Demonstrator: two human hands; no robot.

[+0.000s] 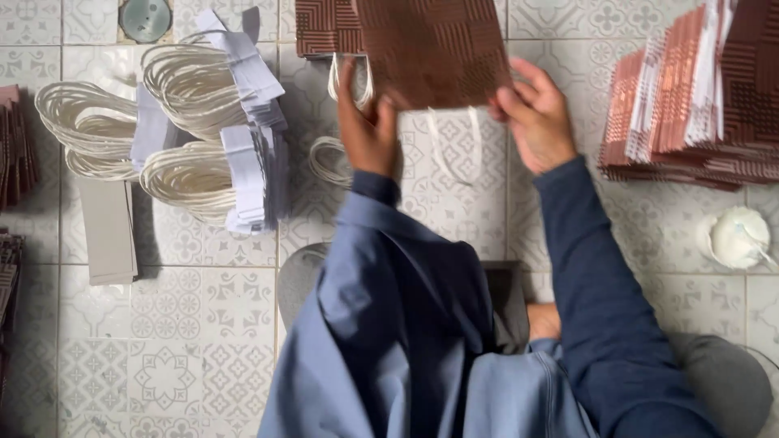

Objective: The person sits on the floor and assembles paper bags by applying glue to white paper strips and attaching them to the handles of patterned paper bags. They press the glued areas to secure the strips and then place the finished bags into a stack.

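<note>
In the head view we see both hands raised over the patterned tile floor [203,324], and between them a brown paper bag [434,49] with a woven-looking print. We take this bag as our landmark. The left hand [365,130] is at the lower left corner of the bag; its fingers are closed around the edge there, and a white cord handle [350,81] loops just beside the fingers. The right hand [535,113] is at the lower right corner of the bag, with thumb and fingers pinched narrow on the edge. So the bag sits above and between the two grips, and its top part goes out of the picture. A second white cord handle [454,150] hangs below the bag, between the wrists.

Behind the bag, to its left, lies a flat stack of the same brown bags [324,28]. Far left of the bag are bundles of white cord handles [195,89] with white paper strips. To the right of the bag stands a leaning pile of folded brown bags [698,97]. Below that pile is a small white bowl [737,237].
</note>
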